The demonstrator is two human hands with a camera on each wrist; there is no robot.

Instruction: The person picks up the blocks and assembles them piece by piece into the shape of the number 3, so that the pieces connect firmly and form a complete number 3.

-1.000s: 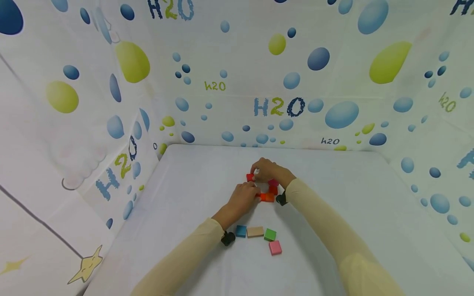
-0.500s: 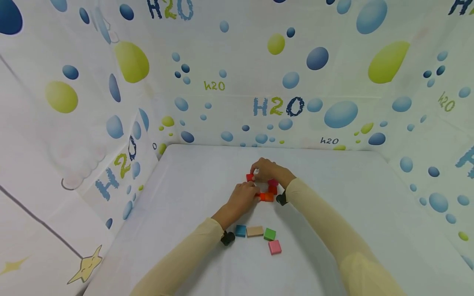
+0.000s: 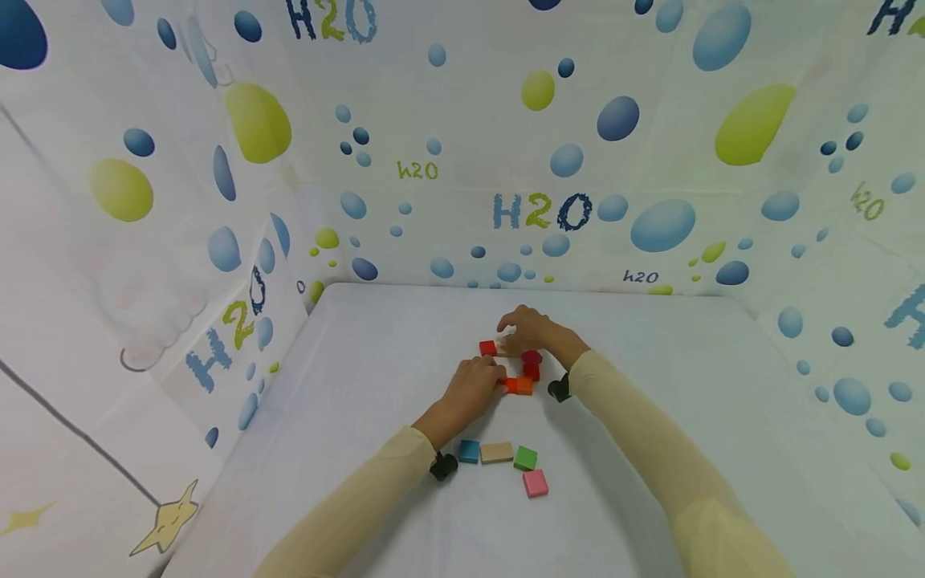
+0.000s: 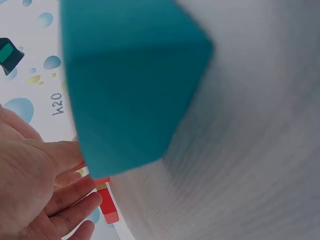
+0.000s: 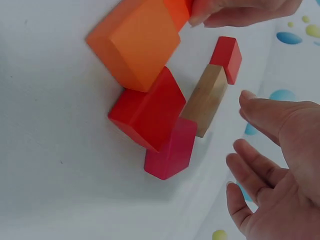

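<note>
Small blocks form a bent chain on the white table: a red block (image 3: 487,348), a wooden block (image 5: 206,100), a magenta block (image 5: 172,149), another red block (image 5: 150,110) and an orange block (image 5: 135,45). At the near end, my left hand (image 3: 473,387) pinches an orange-red block (image 5: 177,11) beside the orange one, its far side covered by fingers. My right hand (image 3: 531,329) hovers just beyond the wooden block, its thumb and fingers apart with nothing between them, as the right wrist view shows.
Nearer the body lie a blue block (image 3: 469,451), a plain wooden block (image 3: 496,453), a green block (image 3: 525,458) and a pink block (image 3: 535,483). The blue one fills much of the left wrist view. A patterned curtain (image 3: 462,185) stands behind the table.
My right hand has let go at the far blocks and shifted slightly right, its fingers spreading and baring part of the wooden block. My left hand stays in place.
</note>
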